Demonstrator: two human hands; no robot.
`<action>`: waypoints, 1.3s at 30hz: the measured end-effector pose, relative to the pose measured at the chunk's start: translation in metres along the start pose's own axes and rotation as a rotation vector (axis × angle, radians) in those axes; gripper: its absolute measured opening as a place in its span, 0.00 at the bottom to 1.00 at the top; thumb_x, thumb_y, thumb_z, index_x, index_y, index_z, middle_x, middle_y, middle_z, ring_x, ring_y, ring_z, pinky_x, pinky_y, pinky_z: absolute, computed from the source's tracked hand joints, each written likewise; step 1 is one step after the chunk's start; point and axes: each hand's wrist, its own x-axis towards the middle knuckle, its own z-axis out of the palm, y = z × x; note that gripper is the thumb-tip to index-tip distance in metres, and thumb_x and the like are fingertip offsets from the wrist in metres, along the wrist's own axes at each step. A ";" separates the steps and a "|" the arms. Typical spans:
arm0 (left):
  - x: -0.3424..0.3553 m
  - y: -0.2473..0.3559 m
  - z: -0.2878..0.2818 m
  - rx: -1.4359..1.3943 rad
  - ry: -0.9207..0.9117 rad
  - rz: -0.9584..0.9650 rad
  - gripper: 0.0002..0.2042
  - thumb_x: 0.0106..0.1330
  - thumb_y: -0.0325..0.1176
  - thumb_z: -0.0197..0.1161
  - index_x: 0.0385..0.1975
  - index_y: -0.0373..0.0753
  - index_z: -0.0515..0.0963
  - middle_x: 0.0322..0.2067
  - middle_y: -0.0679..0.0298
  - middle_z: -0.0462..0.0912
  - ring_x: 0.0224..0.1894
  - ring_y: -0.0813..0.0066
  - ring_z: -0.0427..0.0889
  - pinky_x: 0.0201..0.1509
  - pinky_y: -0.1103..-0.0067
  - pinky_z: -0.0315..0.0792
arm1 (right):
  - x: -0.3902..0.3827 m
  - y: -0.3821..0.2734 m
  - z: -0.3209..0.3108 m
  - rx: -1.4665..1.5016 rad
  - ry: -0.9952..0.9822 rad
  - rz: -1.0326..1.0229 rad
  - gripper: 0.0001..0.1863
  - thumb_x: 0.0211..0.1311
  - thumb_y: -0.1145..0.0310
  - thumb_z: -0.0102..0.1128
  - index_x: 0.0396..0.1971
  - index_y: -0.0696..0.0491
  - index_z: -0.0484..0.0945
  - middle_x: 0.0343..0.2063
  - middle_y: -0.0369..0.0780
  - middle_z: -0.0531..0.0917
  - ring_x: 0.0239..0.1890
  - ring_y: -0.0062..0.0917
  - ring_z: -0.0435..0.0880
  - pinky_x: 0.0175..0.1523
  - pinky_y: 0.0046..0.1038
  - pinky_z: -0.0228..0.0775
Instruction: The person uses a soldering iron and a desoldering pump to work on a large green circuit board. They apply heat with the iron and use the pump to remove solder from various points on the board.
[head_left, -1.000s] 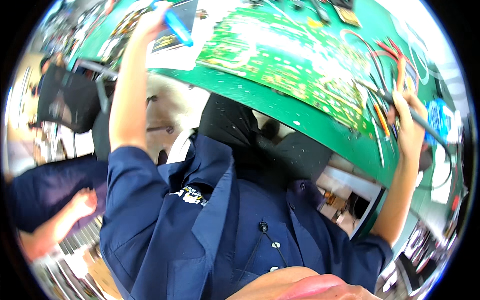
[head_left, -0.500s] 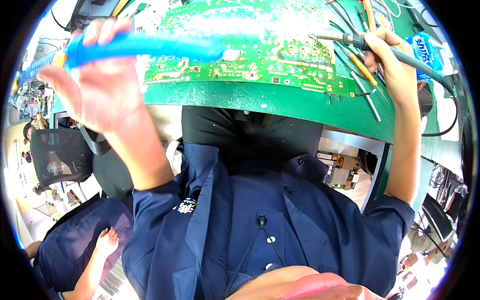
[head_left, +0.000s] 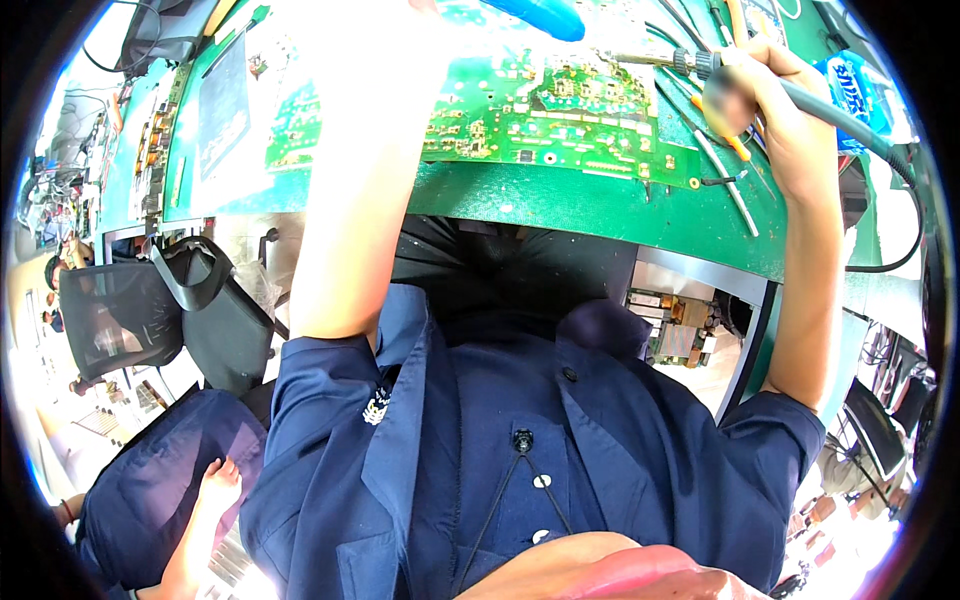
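A green circuit board (head_left: 560,130) lies across the bench at the top of the view, partly washed out by glare. My right hand (head_left: 785,105) grips a soldering iron (head_left: 700,65) at the board's right side, its metal barrel pointing left over the board and a thick grey cord running off to the right. Above the board, my left arm reaches to the upper edge, where only a bright bit of my left hand (head_left: 424,5) shows. Beside it is the rounded end of a blue tube-shaped tool (head_left: 545,14). The fingers are hidden by glare and the frame's edge.
A screwdriver with an orange handle (head_left: 735,145) and a thin silver tool (head_left: 730,185) lie right of the board. Farther right stands a blue packet (head_left: 850,95). A black chair (head_left: 225,310) is at the left, near a seated person's hand (head_left: 220,484).
My left hand has swung right and away to the upper edge, carrying the blue tool over the board. My right hand stays near the same spot with the soldering iron.
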 end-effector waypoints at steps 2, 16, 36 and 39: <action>0.000 -0.003 0.000 0.002 0.007 -0.009 0.13 0.64 0.44 0.54 0.29 0.41 0.64 0.20 0.67 0.68 0.25 0.76 0.70 0.36 0.77 0.68 | -0.001 0.000 -0.002 0.011 -0.009 -0.005 0.10 0.60 0.68 0.52 0.23 0.57 0.73 0.15 0.32 0.73 0.17 0.12 0.70 0.27 0.13 0.60; 0.003 -0.018 -0.016 0.063 0.035 0.026 0.13 0.65 0.44 0.53 0.29 0.41 0.65 0.20 0.67 0.69 0.24 0.76 0.70 0.35 0.77 0.69 | -0.001 0.002 -0.002 -0.007 -0.014 0.000 0.09 0.60 0.68 0.52 0.25 0.57 0.73 0.15 0.32 0.73 0.17 0.12 0.69 0.25 0.13 0.59; -0.016 -0.019 0.009 0.074 0.107 0.129 0.16 0.64 0.48 0.52 0.28 0.41 0.63 0.20 0.68 0.64 0.22 0.77 0.65 0.29 0.78 0.65 | 0.004 0.017 -0.009 0.129 -0.060 0.067 0.10 0.62 0.65 0.50 0.29 0.57 0.73 0.15 0.33 0.73 0.17 0.12 0.69 0.25 0.11 0.60; -0.006 -0.021 -0.010 0.113 0.080 0.147 0.17 0.64 0.48 0.52 0.27 0.40 0.63 0.19 0.68 0.64 0.22 0.77 0.65 0.29 0.78 0.65 | 0.004 0.010 -0.006 0.107 -0.040 0.085 0.11 0.61 0.64 0.50 0.29 0.58 0.73 0.15 0.34 0.73 0.17 0.12 0.69 0.25 0.11 0.60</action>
